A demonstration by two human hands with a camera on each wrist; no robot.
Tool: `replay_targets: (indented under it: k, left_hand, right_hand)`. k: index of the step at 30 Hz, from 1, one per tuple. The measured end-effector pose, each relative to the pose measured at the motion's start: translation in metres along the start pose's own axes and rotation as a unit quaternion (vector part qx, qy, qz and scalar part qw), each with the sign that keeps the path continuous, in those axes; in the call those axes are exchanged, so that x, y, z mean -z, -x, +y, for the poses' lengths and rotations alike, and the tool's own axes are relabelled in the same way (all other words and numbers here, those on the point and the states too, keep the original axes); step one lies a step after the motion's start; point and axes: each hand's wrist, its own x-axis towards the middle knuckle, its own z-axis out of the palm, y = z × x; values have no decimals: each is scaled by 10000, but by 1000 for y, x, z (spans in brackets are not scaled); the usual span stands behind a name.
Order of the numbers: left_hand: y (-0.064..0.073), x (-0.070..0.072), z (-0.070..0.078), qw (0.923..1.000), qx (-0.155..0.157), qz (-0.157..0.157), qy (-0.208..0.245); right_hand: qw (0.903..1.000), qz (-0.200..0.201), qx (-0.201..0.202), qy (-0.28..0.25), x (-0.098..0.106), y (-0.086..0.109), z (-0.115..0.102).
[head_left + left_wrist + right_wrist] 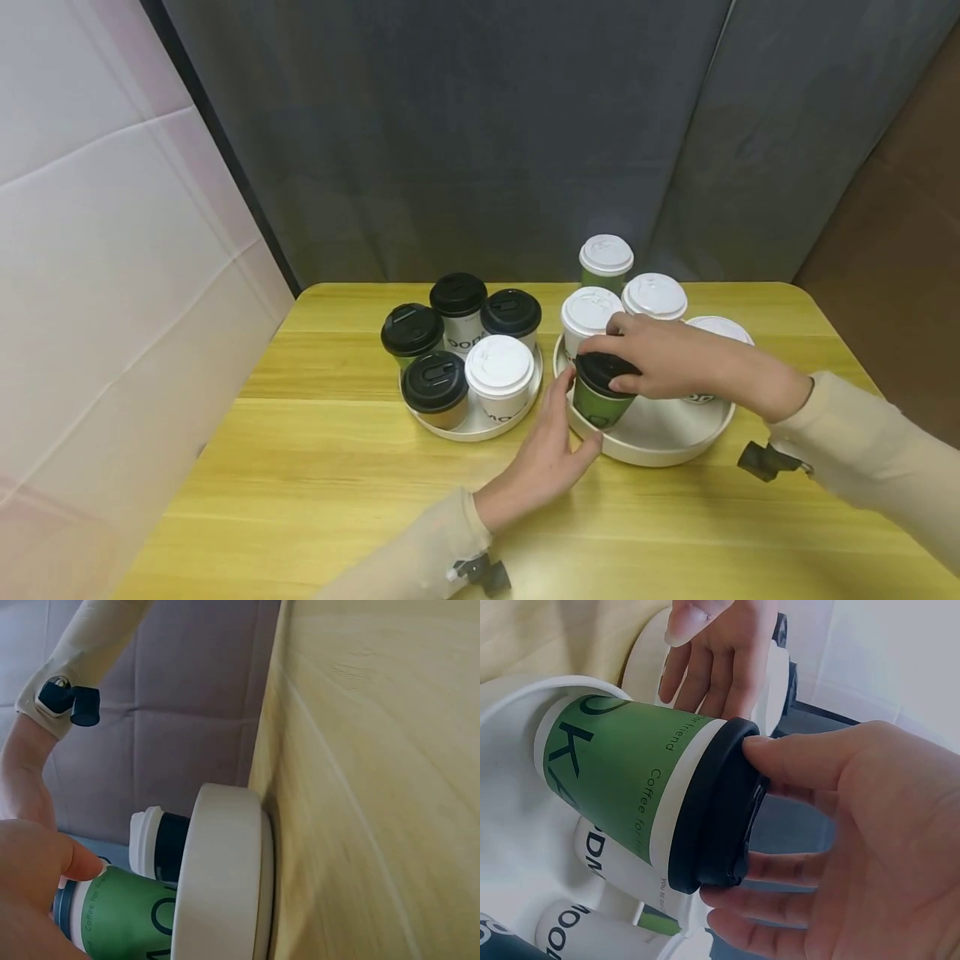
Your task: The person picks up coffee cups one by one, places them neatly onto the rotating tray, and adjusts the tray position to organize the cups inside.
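Note:
My right hand point(663, 358) holds a green paper coffee cup point(615, 772) by its black lid point(716, 810), thumb on one side and fingertips on the other. The cup's base is inside the front left rim of the right-hand round white tray point(667, 454). Fingers extended, my left hand point(543, 458) is held beside the cup at the tray's rim. White-lidded cups stand round the back of this tray, including one at the back left point(591, 312) and another further right point(655, 296). In the right wrist view the left hand point(720, 667) shows behind the cup, palm visible.
Left of the hands, a smaller white tray point(480, 435) bears several black-lidded cups, one at its front point(435, 383), and a white-lidded cup point(500, 379). A further white-lidded green cup point(606, 258) stands at the back. Grey curtain point(450, 142) hangs behind the wooden table point(315, 467).

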Motion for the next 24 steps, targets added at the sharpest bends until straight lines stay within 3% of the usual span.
replay_targets:
  k: [7, 24]
  left_hand:
    - [0, -3, -4, 9998, -91, 123, -161]
    - [2, -6, -8, 9999, 107, 44, -81]
  right_hand:
    - [9997, 116, 92, 173, -7, -3, 0]
    - [9990, 237, 117, 358, -16, -5, -5]
